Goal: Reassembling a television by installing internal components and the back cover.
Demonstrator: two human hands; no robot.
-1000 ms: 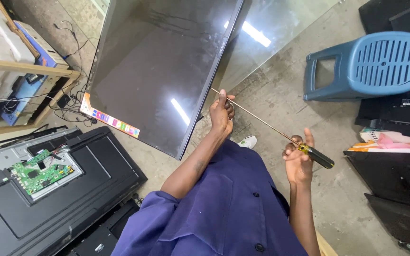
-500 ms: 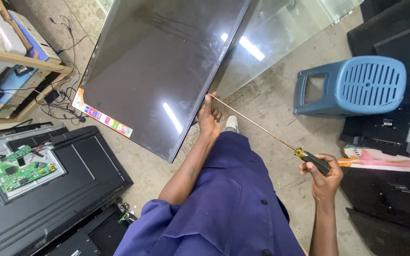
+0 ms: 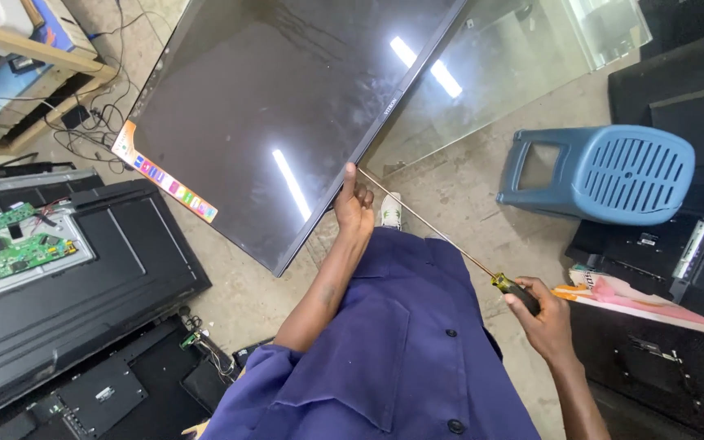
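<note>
From the head camera, looking straight down past your blue shirt, your left hand [image 3: 354, 202] rests on the lower edge of the large flat television panel [image 3: 287, 106], which leans tilted with its dark screen facing up at you. That hand seems placed there to steady the panel and guide the tool: the fingers lie close together, curled against the bezel, right where the tip of the long screwdriver [image 3: 442, 240] meets the frame. Whether they pinch the shaft itself or only press the edge beside it, you cannot tell from this angle.

Your right hand [image 3: 541, 319] is out to the side and lower, fingers wrapped shut around the screwdriver's dark handle with its yellow collar. Holding it that far back gives you the whole thin shaft as reach, running diagonally up from the handle to the panel's edge.

Around you, 1 blue plastic stool [image 3: 605, 173] lies tipped on its side on the concrete floor [image 3: 466, 187], well apart from both hands. A sheet of glass [image 3: 523, 65] leans behind the panel. At your left, another set lies face down with its back open and a green circuit board [image 3: 6, 244] exposed. Pink and white papers [image 3: 645, 297] sit just beside your right hand, near more dark panels.
</note>
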